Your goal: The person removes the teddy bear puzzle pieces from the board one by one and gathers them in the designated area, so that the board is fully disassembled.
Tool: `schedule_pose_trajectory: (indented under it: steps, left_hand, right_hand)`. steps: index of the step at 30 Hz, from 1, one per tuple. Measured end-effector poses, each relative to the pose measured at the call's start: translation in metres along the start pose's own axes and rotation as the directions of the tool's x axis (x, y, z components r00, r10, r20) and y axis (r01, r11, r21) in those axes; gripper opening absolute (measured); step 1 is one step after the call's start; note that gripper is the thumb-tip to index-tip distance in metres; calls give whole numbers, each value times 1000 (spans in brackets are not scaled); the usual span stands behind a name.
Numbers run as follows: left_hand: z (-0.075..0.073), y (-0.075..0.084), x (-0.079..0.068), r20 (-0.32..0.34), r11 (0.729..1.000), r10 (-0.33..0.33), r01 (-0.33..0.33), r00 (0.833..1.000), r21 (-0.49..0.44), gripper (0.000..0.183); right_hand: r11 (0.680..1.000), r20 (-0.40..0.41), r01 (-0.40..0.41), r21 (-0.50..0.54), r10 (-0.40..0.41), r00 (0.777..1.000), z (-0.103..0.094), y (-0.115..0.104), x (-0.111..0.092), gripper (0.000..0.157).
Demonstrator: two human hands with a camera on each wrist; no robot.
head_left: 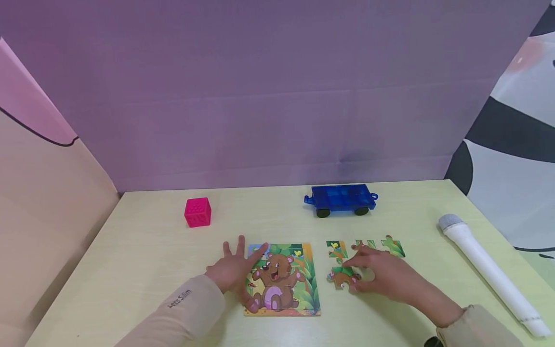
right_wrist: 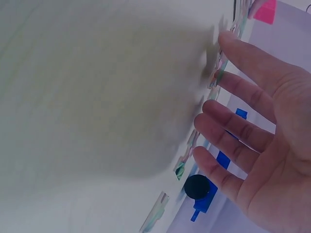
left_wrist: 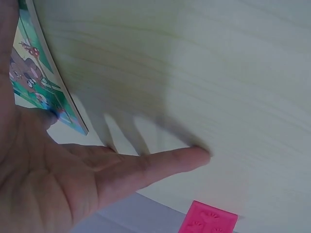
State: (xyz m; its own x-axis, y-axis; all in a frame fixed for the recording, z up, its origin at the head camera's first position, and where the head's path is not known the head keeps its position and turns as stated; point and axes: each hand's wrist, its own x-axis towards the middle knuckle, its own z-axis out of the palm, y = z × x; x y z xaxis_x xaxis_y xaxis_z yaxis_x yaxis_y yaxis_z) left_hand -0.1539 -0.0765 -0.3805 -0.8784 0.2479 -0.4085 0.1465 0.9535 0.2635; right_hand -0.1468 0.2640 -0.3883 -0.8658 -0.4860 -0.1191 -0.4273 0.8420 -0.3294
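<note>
A square bear jigsaw puzzle [head_left: 284, 279] lies flat on the table in the head view. My left hand [head_left: 234, 270] rests at its left side with fingers spread, the thumb and a finger over its edge. To the puzzle's right, my right hand [head_left: 381, 274] has thumb and index finger at opposite edges of a loose puzzle piece [head_left: 340, 278] with brown and green on it, pinching it at the tabletop. Just above lies a puzzle piece with a yellow bird [head_left: 336, 249]. A green puzzle piece [head_left: 393, 246] and another, partly hidden one [head_left: 368, 243] lie behind the right hand.
A pink cube [head_left: 198, 212] stands at the back left of the table. A blue toy wagon [head_left: 342, 198] is at the back, near the purple backdrop [head_left: 277, 96]. Along the right side lies a white microphone-shaped stick [head_left: 490, 270] with a grey tip.
</note>
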Motion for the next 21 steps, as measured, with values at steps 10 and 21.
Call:
schedule_pose_trajectory:
  steps: [10,21]
  left_hand:
    - [2,4,0,-2,998,5,-5,1000,55,129]
    - [1,3,0,12,998,6,-7,1000,62,128]
  right_hand:
    - [999,-20,17,-31,-18,1000,3,-4,-2,43]
    - [999,-8,9,-40,-9,1000,4,-3,-1,45]
